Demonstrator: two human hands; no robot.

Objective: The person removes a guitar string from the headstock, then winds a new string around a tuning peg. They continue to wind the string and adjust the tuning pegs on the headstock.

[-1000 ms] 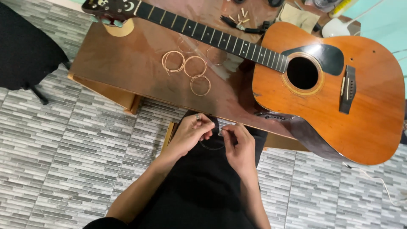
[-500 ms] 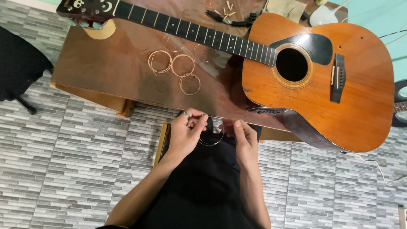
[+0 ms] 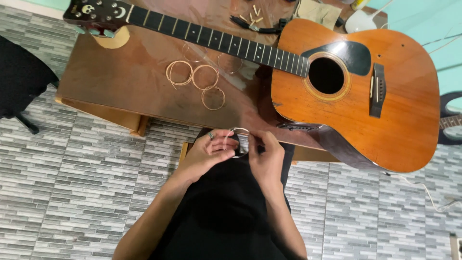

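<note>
Left hand [image 3: 204,153] and right hand [image 3: 266,159] both pinch one coiled string [image 3: 237,142], held just off the near edge of the brown surface [image 3: 120,82]. Beyond, three coiled strings [image 3: 196,82] lie on it, beside an acoustic guitar [image 3: 356,91] lying face up.

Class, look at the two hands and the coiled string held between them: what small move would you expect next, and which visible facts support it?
Probably loosening the coil: the left hand and right hand pinch one coiled string over the lap, the guitar shows no strings, and three coils lie on the table.
</note>
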